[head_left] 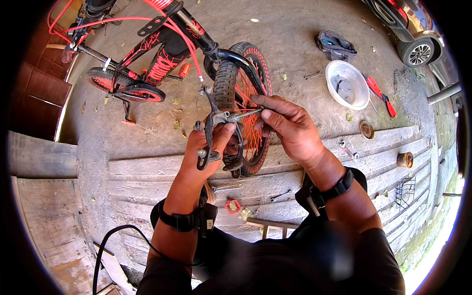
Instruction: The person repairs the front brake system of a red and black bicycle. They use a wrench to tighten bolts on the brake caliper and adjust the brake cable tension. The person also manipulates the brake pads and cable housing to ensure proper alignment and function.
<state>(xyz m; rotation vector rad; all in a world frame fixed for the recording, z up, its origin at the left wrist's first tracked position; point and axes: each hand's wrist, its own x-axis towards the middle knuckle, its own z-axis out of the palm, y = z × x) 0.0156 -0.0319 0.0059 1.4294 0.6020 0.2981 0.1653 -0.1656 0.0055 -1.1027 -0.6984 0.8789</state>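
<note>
Front wheel (227,83) of the black and red bike sits in the black fork (246,66), taken as landmark. Brake caliper (216,118) is in the hands, over the wheel's near left side, whether touching the tyre can't tell. Left hand (196,147) is closed round the caliper's lower body, left of the wheel; right hand (292,125), right of the wheel, has thumb and fingers pinched together on the outer end of the long bolt (246,114), whose other end meets the caliper. Progress: caliper is off the fork, its arms look joined as one unit, bolt is at the caliper body; going in or coming out can't tell from this view. Not done: caliper not fixed to the bike, and the red cable (189,42) has a loose end hanging just left of the wheel top, not hooked to anything. Around: white bowl (346,86) with small parts well right of the wheel, red-black tool (381,96) beyond it, tool bag (337,45) up and right of the wheel, double-ended wrench (227,188) below the wheel, another wrench (349,151) to its lower right
</note>
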